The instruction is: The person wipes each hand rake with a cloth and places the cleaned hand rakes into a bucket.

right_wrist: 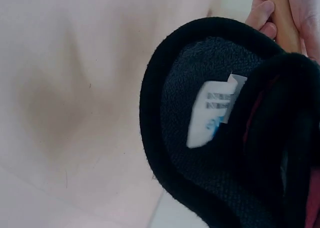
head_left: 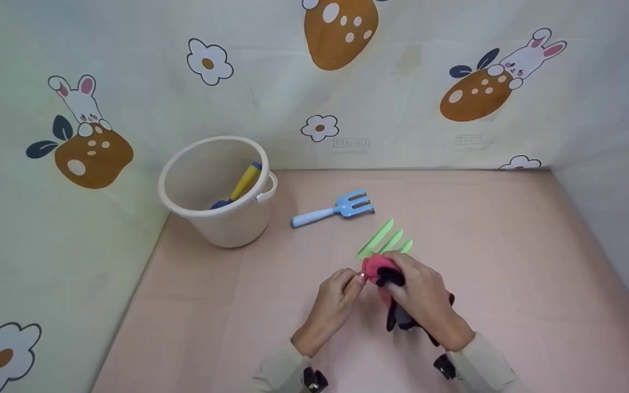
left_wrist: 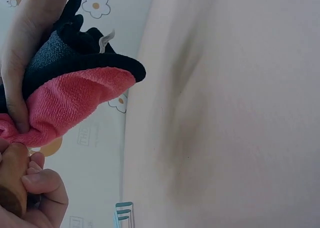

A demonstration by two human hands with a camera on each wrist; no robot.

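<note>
My left hand [head_left: 332, 301] grips the wooden handle [left_wrist: 14, 178] of a small hand rake. The rake's light green tines [head_left: 378, 238] stick out beyond the cloth, pointing away from me. With my right hand [head_left: 426, 292] I hold a pink and dark grey cloth [left_wrist: 75, 100] with black edging, bunched around the part between handle and tines. That part is hidden under the cloth. In the right wrist view, the cloth's dark side [right_wrist: 175, 138] hangs close to the camera and shows a white label [right_wrist: 210, 110].
A light blue hand fork [head_left: 342, 208] lies on the pinkish tabletop [head_left: 511, 245], beyond my hands. To its left stands a cream bucket [head_left: 232, 229] holding a tool with a yellow handle [head_left: 245, 183]. Printed sheets [head_left: 271, 82] rise behind and at both sides.
</note>
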